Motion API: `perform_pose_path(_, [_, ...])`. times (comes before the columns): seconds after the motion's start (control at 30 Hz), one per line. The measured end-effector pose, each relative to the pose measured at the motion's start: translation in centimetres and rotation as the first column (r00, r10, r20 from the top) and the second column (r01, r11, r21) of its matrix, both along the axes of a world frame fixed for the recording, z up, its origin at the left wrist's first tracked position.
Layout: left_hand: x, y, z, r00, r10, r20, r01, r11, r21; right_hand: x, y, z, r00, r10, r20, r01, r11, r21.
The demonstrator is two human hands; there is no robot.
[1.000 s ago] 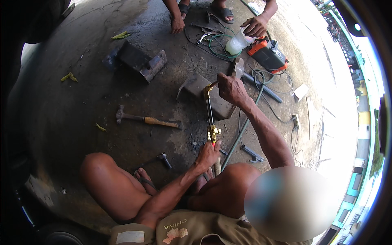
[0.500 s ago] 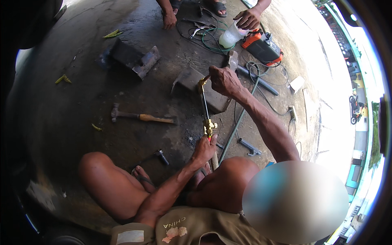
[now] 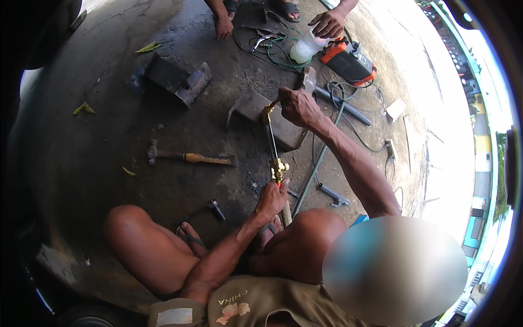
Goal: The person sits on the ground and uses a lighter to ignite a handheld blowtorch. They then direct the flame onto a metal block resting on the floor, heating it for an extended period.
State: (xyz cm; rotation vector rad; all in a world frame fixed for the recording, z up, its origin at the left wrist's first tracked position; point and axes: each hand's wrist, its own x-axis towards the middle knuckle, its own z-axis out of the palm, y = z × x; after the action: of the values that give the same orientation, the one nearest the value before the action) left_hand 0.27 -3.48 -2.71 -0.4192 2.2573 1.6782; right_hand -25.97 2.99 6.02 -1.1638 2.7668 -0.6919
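My left hand (image 3: 272, 199) is closed round the lower end of a cutting torch (image 3: 274, 143) with brass fittings and a slim metal tube. The torch stands lengthwise ahead of me, its brass head at the near left edge of a dark steel block (image 3: 289, 129). Beside that head, my right hand (image 3: 300, 107) is closed, fingers curled. A short brown piece shows between it and the torch head; what the fingers hold is hidden. Just beyond my right knuckles is a pale metal piece (image 3: 309, 80) like a hammer head. Whether my right hand touches it, I cannot tell.
A hammer (image 3: 190, 157) and a bolt (image 3: 216, 210) lie left of the torch. Another steel piece (image 3: 178, 80) sits farther left. Beyond are a co-worker's hands (image 3: 328, 23), a plastic bag (image 3: 306, 46), cables, and an orange-black machine (image 3: 348, 61). An electrode holder (image 3: 333, 195) lies right.
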Motion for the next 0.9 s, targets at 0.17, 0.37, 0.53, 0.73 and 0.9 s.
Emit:
perform_pose_path(0.17, [-0.1,-0.2,0.5,0.999,0.004,0.035,-0.006,0.999,0.042,0.1,0.8,0.3,0.997,0.047,0.069,-0.045,0.999,-0.029])
perform_pose_path(0.37, [-0.1,-0.1,0.2,0.998,0.014,0.054,-0.018,0.998,0.068,-0.1,1.7,-0.5,0.999,0.051,0.010,-0.052,0.997,0.050])
perform_pose_path(0.53, [-0.4,-0.6,1.2,1.000,0.000,0.018,0.000,1.000,0.001,-0.1,0.8,0.9,0.999,0.035,0.000,-0.035,0.998,0.058])
perform_pose_path(0.73, [-0.5,-0.4,1.0,0.999,0.010,0.048,-0.012,0.999,0.035,-0.8,1.7,0.3,0.995,0.101,-0.005,-0.101,0.995,-0.024])
perform_pose_path(0.9, [-0.5,-0.5,0.2,0.995,-0.012,0.095,0.002,0.995,0.102,0.1,1.6,1.2,0.998,0.063,0.024,-0.064,0.997,0.053])
